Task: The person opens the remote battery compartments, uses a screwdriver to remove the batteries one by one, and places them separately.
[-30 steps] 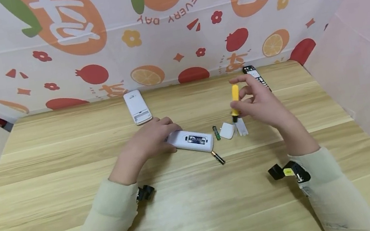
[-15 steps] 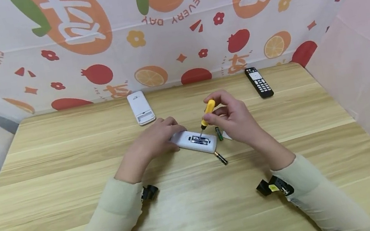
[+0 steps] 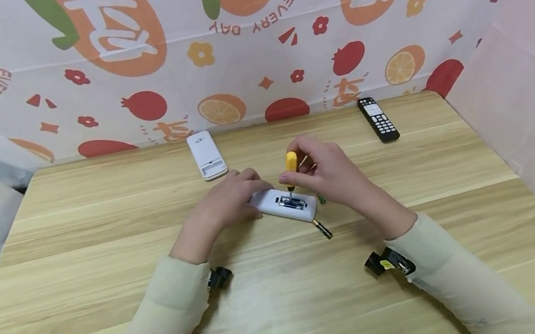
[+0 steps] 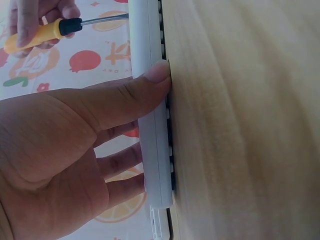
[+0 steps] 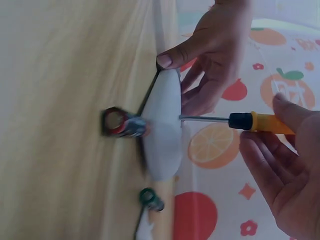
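A white remote control (image 3: 309, 211) lies face down at mid-table, its battery bay open with batteries (image 3: 292, 203) inside. My left hand (image 3: 228, 201) grips its left end, thumb along one edge and fingers along the other, as the left wrist view shows. Between thumb and fingers, my right hand (image 3: 328, 172) pinches a yellow-handled screwdriver (image 3: 290, 161). The screwdriver stands nearly upright, its tip down at the battery bay. In the right wrist view its metal shaft (image 5: 205, 119) meets the back of the remote. A loose black-and-copper battery (image 3: 323, 229) lies by the remote's right end.
A green battery (image 5: 150, 198) lies beside the remote, mostly hidden by the right hand in the head view. Farther back are a second white remote (image 3: 207, 154) with an open bay and a black remote (image 3: 378, 119). A fruit-print cloth (image 3: 241, 66) hangs behind the wooden table (image 3: 268, 307).
My right hand has carried the screwdriver leftward and down to the remote's battery bay, then tilted it more upright. It now covers the small white pieces. My left hand keeps its grip.
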Demonstrator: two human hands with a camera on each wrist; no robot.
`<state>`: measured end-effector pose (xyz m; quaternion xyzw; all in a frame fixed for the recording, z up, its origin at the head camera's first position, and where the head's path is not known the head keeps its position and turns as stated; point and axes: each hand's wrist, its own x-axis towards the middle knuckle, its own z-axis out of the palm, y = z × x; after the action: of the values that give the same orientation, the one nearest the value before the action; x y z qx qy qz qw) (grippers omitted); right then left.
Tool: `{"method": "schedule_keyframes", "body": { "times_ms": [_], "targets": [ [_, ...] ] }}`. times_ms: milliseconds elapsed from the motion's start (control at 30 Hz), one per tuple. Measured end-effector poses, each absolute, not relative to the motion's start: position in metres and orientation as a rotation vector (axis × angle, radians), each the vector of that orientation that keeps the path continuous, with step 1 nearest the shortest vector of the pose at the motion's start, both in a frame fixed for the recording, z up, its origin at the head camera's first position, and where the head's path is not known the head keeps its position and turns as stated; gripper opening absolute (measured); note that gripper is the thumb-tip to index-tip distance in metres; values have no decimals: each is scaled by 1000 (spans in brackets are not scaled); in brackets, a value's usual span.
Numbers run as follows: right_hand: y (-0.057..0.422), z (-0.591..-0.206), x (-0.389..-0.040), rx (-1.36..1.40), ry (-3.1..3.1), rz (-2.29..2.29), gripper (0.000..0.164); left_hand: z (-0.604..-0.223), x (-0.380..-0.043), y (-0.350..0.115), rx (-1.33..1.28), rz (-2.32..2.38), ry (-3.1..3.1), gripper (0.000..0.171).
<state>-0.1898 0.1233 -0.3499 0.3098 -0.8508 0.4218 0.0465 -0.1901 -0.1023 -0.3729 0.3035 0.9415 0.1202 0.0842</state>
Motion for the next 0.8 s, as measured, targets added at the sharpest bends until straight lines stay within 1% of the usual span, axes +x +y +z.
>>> {"method": "schedule_keyframes", "body": {
  "times_ms": [100, 233, 300, 400, 500, 700, 800],
  "targets": [
    [112, -346, -188, 1064, -2590, 1140, 27, -373, -191, -104, 920, 356, 2812, 51],
    [95, -344, -178, 1227, -2523, 886, 26, -372, -190, -105, 885, 356, 2808, 44],
    [89, -344, -173, 1279, -2490, 762, 25, -371, -190, -104, 861, 369, 2804, 39],
    [86, -346, -170, 1296, -2471, 671, 24, -369, -189, -104, 844, 379, 2801, 36],
    [90, -348, -172, 1228, -2493, 745, 24, -367, -189, -103, 864, 385, 2802, 37],
    [109, -352, -182, 1028, -2550, 1102, 26, -366, -190, -102, 891, 388, 2788, 48],
    [117, -354, -185, 968, -2550, 1265, 26, -367, -192, -102, 885, 383, 2783, 49]
  ]
}}
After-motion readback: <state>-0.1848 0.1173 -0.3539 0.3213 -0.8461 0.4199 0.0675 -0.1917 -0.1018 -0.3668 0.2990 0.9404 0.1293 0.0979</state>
